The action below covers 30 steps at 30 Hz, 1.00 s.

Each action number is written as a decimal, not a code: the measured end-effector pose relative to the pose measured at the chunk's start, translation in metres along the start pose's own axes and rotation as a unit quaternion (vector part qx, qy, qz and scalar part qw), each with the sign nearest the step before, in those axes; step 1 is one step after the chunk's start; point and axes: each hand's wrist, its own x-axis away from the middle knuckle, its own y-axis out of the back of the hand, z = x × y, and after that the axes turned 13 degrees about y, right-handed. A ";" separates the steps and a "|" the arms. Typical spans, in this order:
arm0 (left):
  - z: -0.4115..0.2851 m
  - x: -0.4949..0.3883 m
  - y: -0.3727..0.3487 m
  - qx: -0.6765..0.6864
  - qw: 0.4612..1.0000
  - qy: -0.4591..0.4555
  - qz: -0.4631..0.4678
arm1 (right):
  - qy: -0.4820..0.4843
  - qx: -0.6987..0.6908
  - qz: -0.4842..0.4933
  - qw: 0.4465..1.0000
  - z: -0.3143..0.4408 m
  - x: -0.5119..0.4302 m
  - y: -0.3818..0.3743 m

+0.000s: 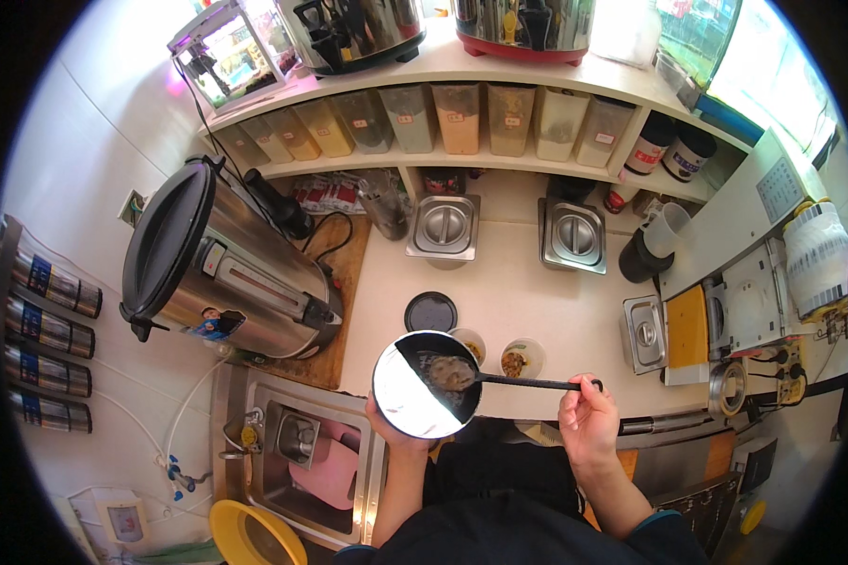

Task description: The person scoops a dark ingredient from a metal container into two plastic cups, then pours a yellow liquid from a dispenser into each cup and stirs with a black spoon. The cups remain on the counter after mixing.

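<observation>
My left hand (401, 436) holds a round container (399, 406) from below and its left side, its open mouth facing up. Half of the inside is bright white, the rest dark with what looks like liquid. In my right hand (590, 420), the fingertips pinch the end of a black long-handled spoon (530, 382). The spoon's bowl, over the container's mouth, carries a greyish-brown lumpy mass (452, 373). Just beyond stand two clear cups: the right cup (535, 353) has brown bits at its bottom, and the left cup (477, 340) is partly hidden. A black round lid (431, 311) lies behind them.
A large steel urn (254, 272) stands left on a wooden board (349, 254). Below it is a steel sink (364, 462), with a yellow basin (258, 533) nearby. Lidded steel containers (443, 226) sit farther back, under a shelf (367, 164) of plastic bins (457, 116).
</observation>
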 end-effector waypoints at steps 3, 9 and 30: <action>-0.002 -0.002 0.009 0.008 1.000 -0.006 -0.006 | 0.019 0.006 -0.004 1.000 0.005 -0.001 0.003; -0.013 -0.004 0.028 0.043 0.997 -0.013 -0.065 | 0.045 -0.024 -0.057 0.997 0.026 -0.007 0.037; -0.032 0.015 0.060 0.102 0.986 -0.075 -0.106 | 0.246 0.640 0.314 0.657 -0.048 -0.082 0.065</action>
